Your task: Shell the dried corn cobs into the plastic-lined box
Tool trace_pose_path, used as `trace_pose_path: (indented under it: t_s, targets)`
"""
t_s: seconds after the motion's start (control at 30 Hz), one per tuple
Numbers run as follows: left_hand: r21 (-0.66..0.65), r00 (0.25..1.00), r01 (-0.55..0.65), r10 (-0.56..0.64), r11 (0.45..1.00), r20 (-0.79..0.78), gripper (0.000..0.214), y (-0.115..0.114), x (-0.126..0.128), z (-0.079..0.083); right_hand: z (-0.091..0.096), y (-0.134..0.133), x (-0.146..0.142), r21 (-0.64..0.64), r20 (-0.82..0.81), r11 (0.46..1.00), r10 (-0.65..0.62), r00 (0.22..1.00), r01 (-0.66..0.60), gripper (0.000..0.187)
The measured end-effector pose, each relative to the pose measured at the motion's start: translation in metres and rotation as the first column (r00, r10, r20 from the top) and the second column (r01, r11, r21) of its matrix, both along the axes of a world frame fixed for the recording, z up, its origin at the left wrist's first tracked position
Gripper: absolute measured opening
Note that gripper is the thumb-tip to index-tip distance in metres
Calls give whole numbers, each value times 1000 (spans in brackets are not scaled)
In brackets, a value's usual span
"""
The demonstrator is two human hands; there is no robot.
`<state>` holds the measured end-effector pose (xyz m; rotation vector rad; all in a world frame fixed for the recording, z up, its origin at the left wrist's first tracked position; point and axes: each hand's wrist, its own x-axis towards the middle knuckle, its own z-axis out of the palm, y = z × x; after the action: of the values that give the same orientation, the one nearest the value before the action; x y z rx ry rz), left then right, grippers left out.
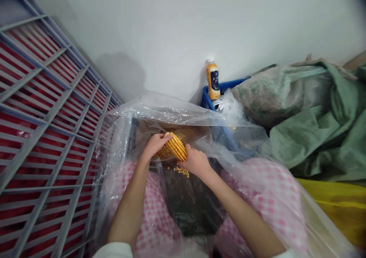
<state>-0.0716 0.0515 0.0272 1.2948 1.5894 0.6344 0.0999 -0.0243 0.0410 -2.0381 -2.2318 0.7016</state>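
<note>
A yellow corn cob [176, 147], thick with kernels, is tilted between my two hands above a clear plastic sheet [177, 107]. My left hand [156, 145] is closed on its upper left end, the thumb lying along the top. At the lower right end, my right hand [197, 160] wraps round the cob with its thumb pressed to the kernels. Loose corn kernels [182, 171] lie on the plastic just below the cob, and a larger heap of kernels [163, 151] shows behind my left hand. My fingers under the cob are partly hidden.
Slatted plastic crates [51, 124] with red behind rise close on the left. A bottle [213, 78] stands by a blue crate [204, 97] against the white wall. Green sacks [309, 136] and a yellow bag [337, 200] lie at right. The plastic covers my checked-cloth knees [265, 197].
</note>
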Motion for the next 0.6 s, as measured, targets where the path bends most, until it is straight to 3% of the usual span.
trace_pose_path:
  t_s: [0.23, 0.4, 0.5, 0.6]
  targets:
    - [-25, 998, 63, -63, 998, 1, 46, 3, -3, 1, 2, 0, 5, 9, 12, 1000, 23, 1000, -23, 44]
    - [-24, 998, 43, -42, 999, 37, 46, 3, -1, 7, 1, 0, 4, 28, -8, 1000, 1, 1000, -1, 44]
    - [-7, 972, -24, 25, 1000, 233, 48, -7, 17, 9, 2, 3, 4, 0, -52, 996, -88, 995, 88, 44]
    - [-76, 828, -160, 175, 984, 532, 47, -24, 47, 5, 4, 6, 4, -50, -180, 978, -207, 962, 201, 45]
